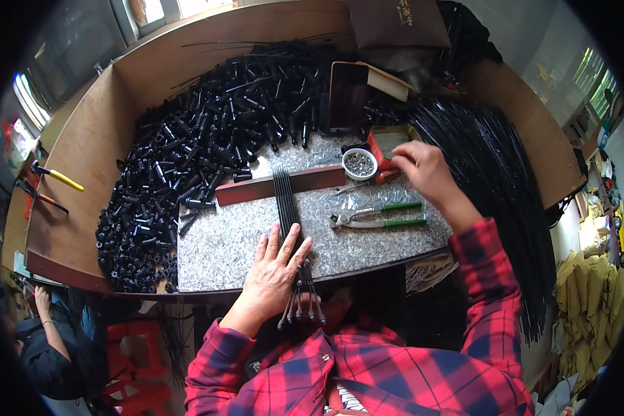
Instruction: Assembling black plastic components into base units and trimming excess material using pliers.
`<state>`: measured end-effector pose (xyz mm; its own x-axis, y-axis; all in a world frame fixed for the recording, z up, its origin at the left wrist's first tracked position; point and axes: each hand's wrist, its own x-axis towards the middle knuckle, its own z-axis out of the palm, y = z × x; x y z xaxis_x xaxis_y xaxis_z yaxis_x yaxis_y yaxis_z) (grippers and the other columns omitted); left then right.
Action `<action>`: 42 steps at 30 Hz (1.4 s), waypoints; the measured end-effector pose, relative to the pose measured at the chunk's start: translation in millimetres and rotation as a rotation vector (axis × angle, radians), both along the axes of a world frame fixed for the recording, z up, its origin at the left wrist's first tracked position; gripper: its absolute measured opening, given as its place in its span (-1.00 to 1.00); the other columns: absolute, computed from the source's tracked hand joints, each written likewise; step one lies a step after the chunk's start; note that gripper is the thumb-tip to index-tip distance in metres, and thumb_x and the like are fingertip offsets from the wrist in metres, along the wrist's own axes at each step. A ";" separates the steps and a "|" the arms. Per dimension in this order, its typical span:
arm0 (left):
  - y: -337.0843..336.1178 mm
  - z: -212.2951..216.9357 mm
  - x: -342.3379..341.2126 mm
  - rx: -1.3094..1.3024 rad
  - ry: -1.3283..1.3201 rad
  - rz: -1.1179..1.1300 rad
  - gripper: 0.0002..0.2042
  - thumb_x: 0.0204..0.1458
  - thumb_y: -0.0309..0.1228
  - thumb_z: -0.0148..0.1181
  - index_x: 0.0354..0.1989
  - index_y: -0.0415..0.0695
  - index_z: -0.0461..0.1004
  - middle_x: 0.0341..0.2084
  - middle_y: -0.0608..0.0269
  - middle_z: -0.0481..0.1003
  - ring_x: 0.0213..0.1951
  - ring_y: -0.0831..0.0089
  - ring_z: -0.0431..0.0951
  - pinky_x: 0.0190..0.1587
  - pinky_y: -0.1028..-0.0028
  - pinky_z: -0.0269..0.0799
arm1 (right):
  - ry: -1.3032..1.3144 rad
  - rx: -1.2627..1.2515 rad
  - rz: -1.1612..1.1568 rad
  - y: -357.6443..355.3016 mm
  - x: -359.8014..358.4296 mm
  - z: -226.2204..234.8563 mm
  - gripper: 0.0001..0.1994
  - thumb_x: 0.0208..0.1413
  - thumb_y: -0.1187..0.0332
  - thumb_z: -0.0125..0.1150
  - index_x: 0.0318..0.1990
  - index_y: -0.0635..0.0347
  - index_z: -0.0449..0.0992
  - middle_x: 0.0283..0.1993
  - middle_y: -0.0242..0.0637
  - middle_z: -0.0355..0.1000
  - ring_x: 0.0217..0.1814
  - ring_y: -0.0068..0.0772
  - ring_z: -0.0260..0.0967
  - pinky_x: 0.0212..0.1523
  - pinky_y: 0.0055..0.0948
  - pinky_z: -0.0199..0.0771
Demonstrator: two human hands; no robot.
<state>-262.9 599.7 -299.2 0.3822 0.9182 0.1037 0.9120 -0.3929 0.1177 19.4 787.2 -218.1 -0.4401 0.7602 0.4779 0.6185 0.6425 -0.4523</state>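
Observation:
My left hand lies flat with fingers outstretched over a bundle of thin black rods. These rods run across a dark red bar on the speckled stone slab, and their knobbed ends hang past its near edge. Over the slab's right side my right hand has its fingertips pinched together beside a small red box. Whatever they hold is too small to make out. A white cup of small metal pieces stands left of the box. Nearer me lie pincers with green handles.
Black plastic tubular parts are heaped at left and back. A phone stands upright behind the cup. Long black rods spread over the right edge. Raised wooden walls surround the bench. Another person sits at lower left.

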 end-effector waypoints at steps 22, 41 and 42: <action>4.5 -19.5 -4.5 0.107 0.096 -0.006 -0.21 -0.12 0.02 0.14 0.30 -0.09 0.13 0.35 0.19 0.01 0.36 -0.07 -0.08 0.31 -0.02 -0.11 | -0.569 -0.163 -0.101 125.9 37.8 -54.9 -0.76 -0.19 0.40 0.29 -0.29 0.24 0.60 -0.28 0.04 0.49 -0.17 0.03 0.46 -0.11 -0.21 0.45; 4.1 0.6 0.7 0.020 -0.076 -0.030 -0.05 -0.24 0.24 0.20 0.28 -0.17 0.14 0.31 0.00 0.06 0.35 -0.13 -0.09 0.32 0.03 -0.09 | -0.643 0.073 -0.048 113.5 39.1 -47.9 -0.89 -0.18 0.45 0.24 -0.43 0.25 0.51 -0.30 -0.06 0.42 -0.17 0.00 0.41 -0.19 -0.19 0.44; 4.6 0.1 0.8 0.023 -0.078 -0.035 -0.05 -0.25 0.23 0.21 0.27 -0.17 0.15 0.31 -0.01 0.06 0.35 -0.12 -0.09 0.32 0.04 -0.08 | -0.678 0.168 -0.065 110.1 39.0 -45.5 -0.90 -0.14 0.47 0.20 -0.42 0.26 0.49 -0.28 -0.08 0.40 -0.14 -0.01 0.40 -0.18 -0.19 0.44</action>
